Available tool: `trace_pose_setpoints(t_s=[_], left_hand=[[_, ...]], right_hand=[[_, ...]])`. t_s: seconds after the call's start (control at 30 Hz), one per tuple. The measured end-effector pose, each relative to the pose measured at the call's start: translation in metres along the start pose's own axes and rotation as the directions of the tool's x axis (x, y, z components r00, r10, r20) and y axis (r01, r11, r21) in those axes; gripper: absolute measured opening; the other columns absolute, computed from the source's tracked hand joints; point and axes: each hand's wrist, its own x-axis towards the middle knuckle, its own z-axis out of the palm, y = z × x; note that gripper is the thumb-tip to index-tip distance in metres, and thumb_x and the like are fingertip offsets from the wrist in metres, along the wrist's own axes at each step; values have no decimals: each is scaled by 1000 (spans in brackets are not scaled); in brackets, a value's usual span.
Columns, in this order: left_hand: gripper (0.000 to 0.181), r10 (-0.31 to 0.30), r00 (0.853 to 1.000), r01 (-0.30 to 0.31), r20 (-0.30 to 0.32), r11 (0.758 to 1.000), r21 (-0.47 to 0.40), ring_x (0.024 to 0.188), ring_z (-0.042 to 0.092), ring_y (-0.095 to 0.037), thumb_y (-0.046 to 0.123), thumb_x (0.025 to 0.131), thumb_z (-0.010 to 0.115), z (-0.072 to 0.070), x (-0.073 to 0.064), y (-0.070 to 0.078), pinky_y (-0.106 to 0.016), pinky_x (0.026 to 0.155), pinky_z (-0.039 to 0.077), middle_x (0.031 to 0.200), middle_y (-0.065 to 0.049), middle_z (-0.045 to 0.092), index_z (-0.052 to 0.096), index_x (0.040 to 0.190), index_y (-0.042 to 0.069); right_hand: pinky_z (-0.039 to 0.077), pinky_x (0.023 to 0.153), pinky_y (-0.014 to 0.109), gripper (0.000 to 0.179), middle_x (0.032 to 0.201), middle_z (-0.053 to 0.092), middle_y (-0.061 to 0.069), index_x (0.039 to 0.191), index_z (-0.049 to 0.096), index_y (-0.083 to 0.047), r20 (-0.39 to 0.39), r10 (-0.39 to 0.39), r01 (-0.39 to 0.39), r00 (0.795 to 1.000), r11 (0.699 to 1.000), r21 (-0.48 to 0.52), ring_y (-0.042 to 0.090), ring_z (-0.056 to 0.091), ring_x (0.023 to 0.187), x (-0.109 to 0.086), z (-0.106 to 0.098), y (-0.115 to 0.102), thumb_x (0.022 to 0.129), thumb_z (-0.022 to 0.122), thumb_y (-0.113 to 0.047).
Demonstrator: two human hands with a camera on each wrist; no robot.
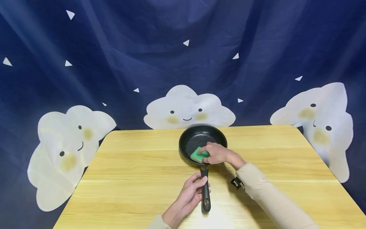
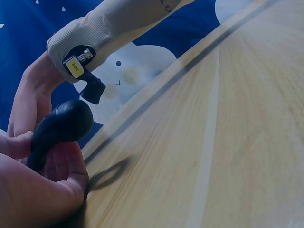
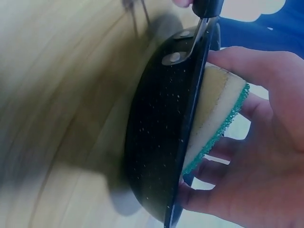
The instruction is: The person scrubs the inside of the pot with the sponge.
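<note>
A black frying pan (image 1: pixel 197 135) with a speckled coating is over the middle of the table, its handle (image 1: pixel 206 194) pointing toward me. My left hand (image 1: pixel 189 194) grips that handle near the pan end, thumb on top and fingers coming round beneath. In the left wrist view the rounded handle end (image 2: pixel 69 121) sticks out past the hand. My right hand (image 1: pixel 218 153) holds a sponge (image 1: pixel 197 156) inside the pan, at the near part of its bowl. The right wrist view shows the sponge's pale body (image 3: pixel 213 107) against the pan, green scouring side up under the fingers.
The light wooden table (image 1: pixel 128 178) reaches out on both sides of the pan. Behind it hangs a dark blue curtain (image 1: pixel 160 47) with smiling clouds. A small black device (image 1: pixel 237 183) is strapped at the right sleeve's cuff.
</note>
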Motion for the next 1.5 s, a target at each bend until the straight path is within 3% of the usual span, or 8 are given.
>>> trace_pose_setpoints(t_s=[0.17, 0.3, 0.4, 0.57, 0.63, 0.83, 1.23, 1.5], left_hand=[[38, 3, 1000, -3, -2, 1000, 6, 86, 60, -15, 17, 101, 65, -2, 1, 1, -27, 76, 55, 101, -10, 59, 54, 134, 1], [37, 1, 1000, -1, -1, 1000, 3, 83, 61, -14, 16, 101, 65, -2, 1, 1, -26, 74, 55, 98, -9, 60, 55, 133, 1], [37, 3, 1000, -3, 8, 1000, 6, 82, 62, -14, 16, 101, 64, -2, 1, 1, -26, 74, 56, 97, -8, 61, 54, 134, 0], [38, -1, 1000, 1, 13, 1000, 5, 82, 62, -14, 16, 102, 64, 0, 0, 1, -27, 74, 56, 97, -8, 61, 53, 135, 1], [38, -3, 1000, 3, 10, 1000, 2, 82, 62, -14, 15, 102, 64, 1, 0, 0, -27, 74, 56, 97, -9, 61, 53, 135, 1], [29, -4, 1000, 4, 4, 1000, -3, 81, 61, -14, 14, 101, 64, 1, 0, 0, -27, 73, 56, 96, -8, 59, 54, 127, 4], [24, 4, 1000, -4, -4, 1000, -9, 77, 59, -12, 11, 100, 64, 0, 0, 2, -26, 71, 55, 93, -7, 58, 55, 121, 6], [27, 2, 1000, -2, -13, 1000, -14, 76, 60, -12, 10, 99, 65, 1, 0, 2, -26, 70, 55, 91, -6, 58, 54, 123, 4]], right_hand=[[48, 82, 41, 37, 121, 68, 10, 128, 72, -13, -13, 0, 1, 1000, 999, 39, 27, 57, 107, 4, 5, -3, 91, 71, -19], [47, 82, 41, 37, 120, 67, 11, 129, 71, -13, -21, 10, -8, 1000, 997, 70, 27, 56, 105, 7, 8, -4, 93, 70, -20], [43, 77, 37, 37, 112, 67, 9, 129, 71, -12, -41, 11, -7, 999, 995, 100, 23, 53, 98, 10, 10, -5, 93, 70, -20], [34, 64, 30, 38, 73, 52, -1, 129, 69, -7, -64, 11, 0, 998, 986, 166, 16, 42, 70, 13, 13, -7, 93, 70, -17], [36, 65, 30, 38, 69, 49, -2, 129, 69, -6, -65, 18, -6, 998, 984, 177, 15, 41, 67, 15, 14, -9, 93, 70, -18], [43, 77, 35, 36, 109, 69, 5, 127, 69, -11, -67, 62, -51, 996, 986, 160, 21, 54, 93, 23, 15, -14, 92, 73, -19], [47, 90, 50, 39, 123, 66, 12, 130, 64, -16, -75, 163, -150, 984, 976, 156, 33, 54, 116, 34, 18, -30, 93, 72, -22], [48, 86, 47, 39, 123, 65, 13, 132, 60, -17, -87, 203, -188, 975, 970, 156, 35, 54, 116, 43, 19, -33, 95, 72, -23]])
